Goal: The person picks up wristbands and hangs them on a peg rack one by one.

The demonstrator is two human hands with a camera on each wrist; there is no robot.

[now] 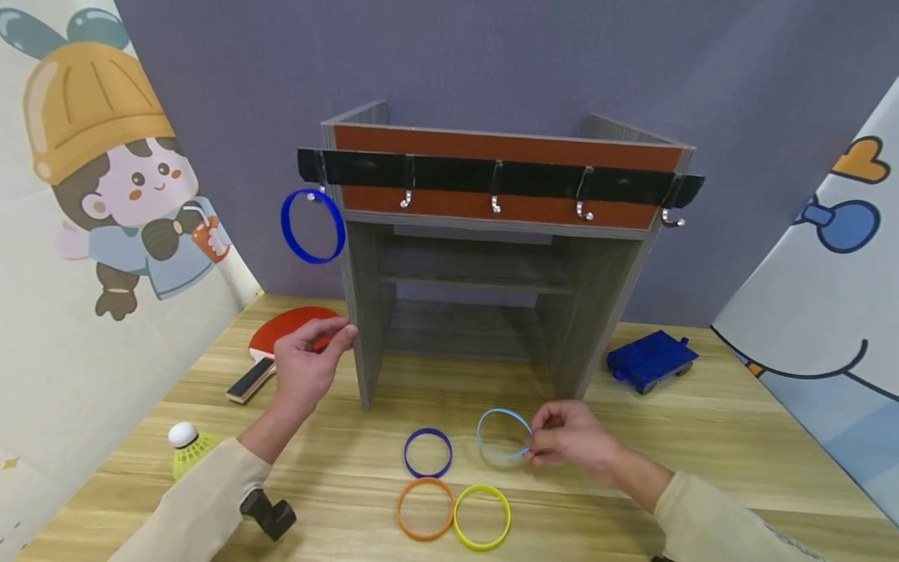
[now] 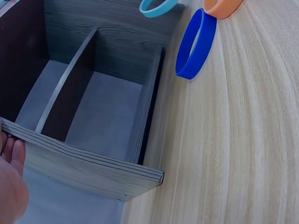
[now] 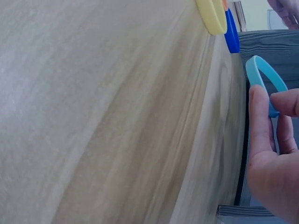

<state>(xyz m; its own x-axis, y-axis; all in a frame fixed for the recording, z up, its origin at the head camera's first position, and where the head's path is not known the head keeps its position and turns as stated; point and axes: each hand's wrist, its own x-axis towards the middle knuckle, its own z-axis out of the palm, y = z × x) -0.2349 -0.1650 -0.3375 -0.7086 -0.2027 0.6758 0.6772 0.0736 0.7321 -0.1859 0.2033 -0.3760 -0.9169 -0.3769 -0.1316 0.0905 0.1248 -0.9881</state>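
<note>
My right hand (image 1: 572,437) pinches a light blue wristband (image 1: 502,411) between thumb and fingers, above the table in front of the small grey shelf (image 1: 463,343). The right wrist view shows the light blue band upright in the fingertips. My left hand (image 1: 309,367) touches the shelf's left side panel with its fingertips. A dark blue wristband (image 1: 428,430), an orange one (image 1: 425,537) and a yellow one (image 1: 481,546) lie together on the table. Another blue wristband (image 1: 312,257) hangs from the leftmost hook of the black hook strip (image 1: 449,176).
Several metal hooks (image 1: 496,204) line the shelf's front. A red table tennis paddle (image 1: 281,328) and a yellow shuttlecock (image 1: 193,453) lie on the left. At the right stands a blue toy cart (image 1: 652,359). A grey-purple partition (image 1: 477,62) rises behind.
</note>
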